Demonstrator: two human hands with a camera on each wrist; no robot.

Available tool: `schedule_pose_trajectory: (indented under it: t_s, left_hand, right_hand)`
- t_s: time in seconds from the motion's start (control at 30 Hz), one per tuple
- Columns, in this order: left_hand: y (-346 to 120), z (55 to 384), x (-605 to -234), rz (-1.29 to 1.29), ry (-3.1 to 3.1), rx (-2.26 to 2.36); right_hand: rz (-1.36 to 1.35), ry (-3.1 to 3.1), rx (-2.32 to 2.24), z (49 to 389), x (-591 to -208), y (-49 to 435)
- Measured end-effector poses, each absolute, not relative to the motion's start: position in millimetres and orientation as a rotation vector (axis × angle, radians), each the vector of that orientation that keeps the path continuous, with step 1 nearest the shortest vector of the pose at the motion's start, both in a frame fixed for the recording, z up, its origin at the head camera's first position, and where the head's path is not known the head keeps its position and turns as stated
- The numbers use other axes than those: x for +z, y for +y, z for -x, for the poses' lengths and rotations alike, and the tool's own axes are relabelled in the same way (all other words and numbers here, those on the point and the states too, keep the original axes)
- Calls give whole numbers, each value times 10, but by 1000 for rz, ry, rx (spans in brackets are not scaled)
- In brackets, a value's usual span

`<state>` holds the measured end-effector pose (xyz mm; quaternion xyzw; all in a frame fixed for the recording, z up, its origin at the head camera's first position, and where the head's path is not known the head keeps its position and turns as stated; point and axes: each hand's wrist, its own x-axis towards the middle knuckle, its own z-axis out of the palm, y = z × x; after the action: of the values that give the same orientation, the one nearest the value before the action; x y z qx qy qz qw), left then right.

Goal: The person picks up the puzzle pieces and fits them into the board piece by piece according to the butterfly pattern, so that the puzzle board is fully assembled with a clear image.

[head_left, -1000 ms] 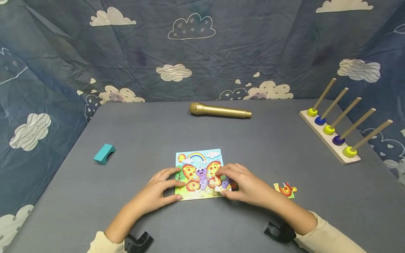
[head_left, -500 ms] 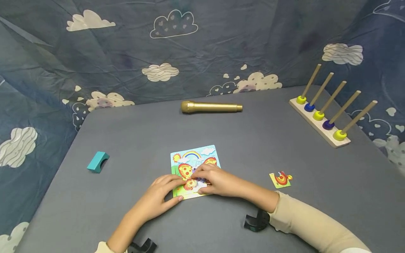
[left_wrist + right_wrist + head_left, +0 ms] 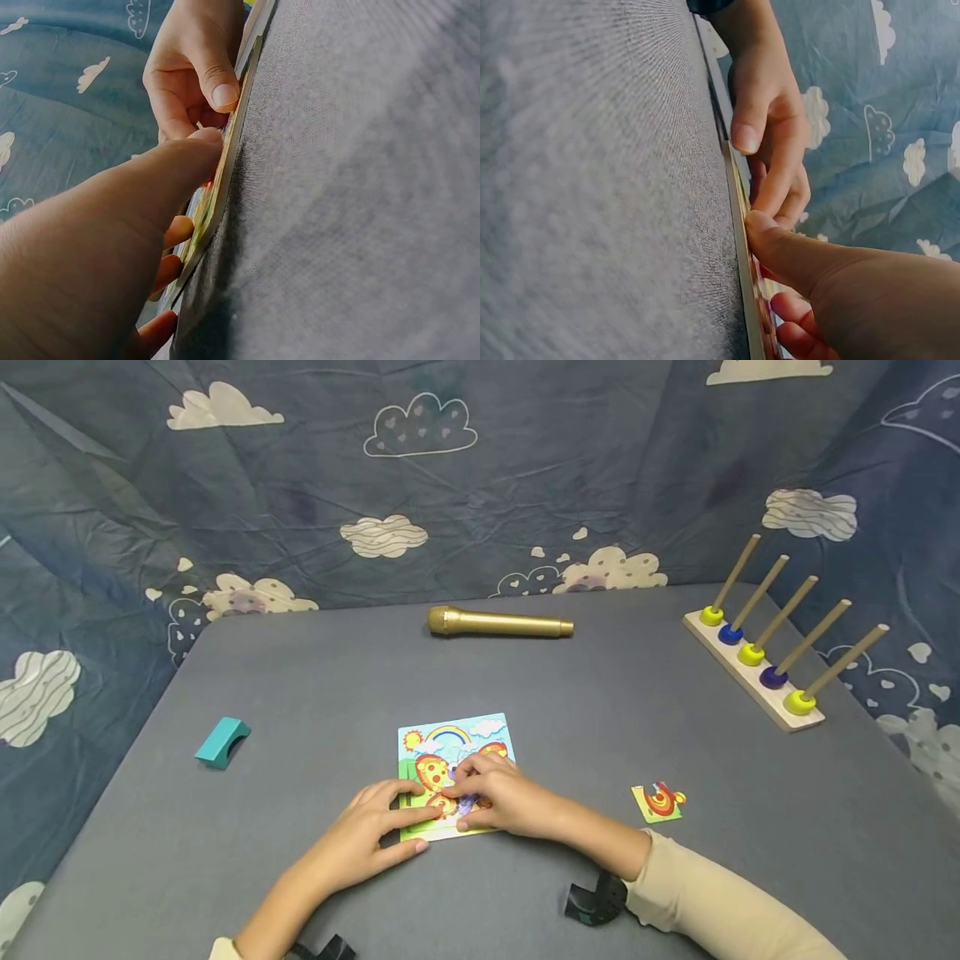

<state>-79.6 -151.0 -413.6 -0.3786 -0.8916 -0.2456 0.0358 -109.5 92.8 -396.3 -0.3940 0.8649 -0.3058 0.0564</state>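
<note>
A butterfly jigsaw puzzle (image 3: 468,727) lies flat in front of me, with a rainbow and sun along its top. My left hand (image 3: 375,822) rests its spread fingers on the lower left of the puzzle, thumb at the near edge. Over the lower middle, my right hand (image 3: 510,797) pinches a puzzle piece between thumb and fingers, low against the board. That piece is mostly hidden by the fingers. Both hands, left (image 3: 112,217) and right (image 3: 855,289), nearly meet at the puzzle's edge in the wrist views. A loose puzzle piece (image 3: 660,803) lies to the right.
A gold microphone (image 3: 498,624) lies at the back of the grey table. At right stands a wooden peg stand (image 3: 753,672) with yellow and blue rings. A teal arch block (image 3: 222,742) sits at left. A cloud-patterned cloth hangs behind.
My right hand has moved left with its piece, from the puzzle's right edge to over its lower middle. The left hand stays on the puzzle's left side. The head view has shifted.
</note>
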Motion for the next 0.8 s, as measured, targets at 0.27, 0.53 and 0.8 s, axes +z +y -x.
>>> schedule_pose_trajectory:
  t_s: [0.27,0.53,0.8]
  left_hand:
    - [-1522,815,-4130,1183,-2745,-749]
    - [-1454,706,-4249,1174,-2654,-731]
    - [-1490,755,-4213,1167,-2610,-718]
  right_hand:
    - [1222,2545,-917,1099,-3874,1032]
    - [1200,2668,-1076,899,-3626,1546]
    - [1145,2914,-1215,790,-3436,2200]
